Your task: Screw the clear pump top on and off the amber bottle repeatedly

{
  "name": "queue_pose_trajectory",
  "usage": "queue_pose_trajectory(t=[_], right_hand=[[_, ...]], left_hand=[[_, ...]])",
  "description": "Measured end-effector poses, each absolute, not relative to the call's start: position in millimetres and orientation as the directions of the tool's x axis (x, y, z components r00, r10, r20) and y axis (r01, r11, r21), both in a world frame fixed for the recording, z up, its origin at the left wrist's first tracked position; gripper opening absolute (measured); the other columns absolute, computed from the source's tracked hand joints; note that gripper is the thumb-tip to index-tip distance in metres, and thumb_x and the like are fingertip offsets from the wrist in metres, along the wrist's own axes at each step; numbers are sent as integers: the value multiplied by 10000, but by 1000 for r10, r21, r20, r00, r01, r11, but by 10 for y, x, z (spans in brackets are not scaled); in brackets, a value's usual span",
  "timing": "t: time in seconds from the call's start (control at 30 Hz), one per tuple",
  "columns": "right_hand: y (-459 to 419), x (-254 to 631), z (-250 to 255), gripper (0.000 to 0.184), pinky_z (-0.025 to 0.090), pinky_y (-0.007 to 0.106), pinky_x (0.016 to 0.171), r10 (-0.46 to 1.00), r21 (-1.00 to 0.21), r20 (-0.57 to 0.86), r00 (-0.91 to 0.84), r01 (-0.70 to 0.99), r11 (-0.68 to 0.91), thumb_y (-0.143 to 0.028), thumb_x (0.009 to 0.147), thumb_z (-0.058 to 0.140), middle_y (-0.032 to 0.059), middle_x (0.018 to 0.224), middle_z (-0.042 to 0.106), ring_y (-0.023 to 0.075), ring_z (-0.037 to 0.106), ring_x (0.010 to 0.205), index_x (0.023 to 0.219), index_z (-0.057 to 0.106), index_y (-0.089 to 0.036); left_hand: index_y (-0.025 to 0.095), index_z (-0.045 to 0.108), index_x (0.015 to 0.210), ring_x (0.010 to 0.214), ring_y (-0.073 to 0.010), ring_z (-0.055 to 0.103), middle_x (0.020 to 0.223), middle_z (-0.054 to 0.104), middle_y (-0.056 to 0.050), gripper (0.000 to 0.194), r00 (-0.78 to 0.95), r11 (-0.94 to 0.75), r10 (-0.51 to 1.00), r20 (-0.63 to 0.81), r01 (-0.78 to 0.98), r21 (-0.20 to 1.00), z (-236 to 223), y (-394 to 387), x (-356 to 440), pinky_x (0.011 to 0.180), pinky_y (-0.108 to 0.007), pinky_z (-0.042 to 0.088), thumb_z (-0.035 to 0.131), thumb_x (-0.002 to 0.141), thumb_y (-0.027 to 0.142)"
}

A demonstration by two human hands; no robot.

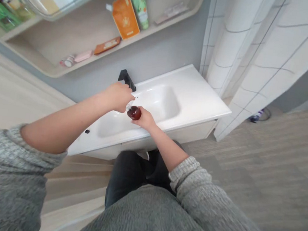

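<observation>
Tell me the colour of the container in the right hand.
The container is dark reddish-brown, best seen in the head view.

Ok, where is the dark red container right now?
In the head view, slightly left of centre: the right hand holds the dark red container above the white sink basin, close to the left hand.

No readable text, print on orange packet (126, 16) blurred

Grey knit sweater (142, 221), seemingly black trousers (127, 171)
</observation>
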State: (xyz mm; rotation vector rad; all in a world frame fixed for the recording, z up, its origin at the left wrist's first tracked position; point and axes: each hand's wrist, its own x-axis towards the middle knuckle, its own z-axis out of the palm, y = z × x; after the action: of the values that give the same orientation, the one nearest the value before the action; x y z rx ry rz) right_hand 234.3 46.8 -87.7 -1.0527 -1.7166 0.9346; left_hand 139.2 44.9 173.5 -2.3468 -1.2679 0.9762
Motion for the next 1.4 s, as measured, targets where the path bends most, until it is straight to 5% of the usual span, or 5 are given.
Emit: queue_pose_trajectory(t=[0.87, 1.0, 1.13, 1.27, 1.4], right_hand=[[465, 2357, -885, 804, 607, 455, 1093, 903, -906, 334, -270, 172, 387, -344, 684, 1049, 66, 1284, 815, 340, 789, 1200, 1395, 688, -242], [465, 2362, -883, 826, 602, 486, 1112, 904, -917, 322, -282, 145, 372, -340, 654, 1062, 63, 1267, 820, 358, 788, 1208, 1389, 698, -245], [467, 2366, -881, 856, 598, 494, 1123, 903, -924, 315, -293, 123, 363, -348, 654, 1062, 62, 1290, 819, 363, 787, 1222, 1417, 688, -248], [477, 2366, -906, 870, 596, 484, 1128, 900, -919, 313, -304, 144, 368, -360, 639, 1063, 73, 1291, 820, 351, 790, 1200, 1414, 692, -227], [472, 2393, -912, 864, 596, 491, 1134, 913, -932, 273, -302, 151, 329, -390, 630, 1056, 72, 1269, 829, 345, 789, 1186, 1399, 696, -230]], left_hand=[[305, 816, 1403, 1325, -428, 647, 1224, 778, -156, 523, 465, -585, 811, -355, 671, -456, 1778, 377, 1163, 1116, -510, 471, 758, 896, 424], [330, 823, 1384, 1315, -423, 676, 1208, 790, -102, 608, 514, -550, 834, -201, 807, -215, 1597, 503, 691, 1146, -501, 494, 856, 805, 515], [285, 776, 1409, 1142, -351, 748, 1189, 801, -70, 866, 392, -379, 920, 14, 878, 292, 1147, 489, 82, 1078, -473, 575, 1012, 620, 554], [262, 696, 1300, 1071, -310, 782, 1163, 807, -81, 857, 95, -162, 987, 132, 480, 862, 444, 178, -371, 995, -491, 636, 1053, 572, 539], [288, 607, 1220, 1105, -265, 800, 1222, 790, -62, 711, -259, -191, 942, 214, 112, 975, -276, -160, -551, 1024, -488, 646, 997, 669, 511]])
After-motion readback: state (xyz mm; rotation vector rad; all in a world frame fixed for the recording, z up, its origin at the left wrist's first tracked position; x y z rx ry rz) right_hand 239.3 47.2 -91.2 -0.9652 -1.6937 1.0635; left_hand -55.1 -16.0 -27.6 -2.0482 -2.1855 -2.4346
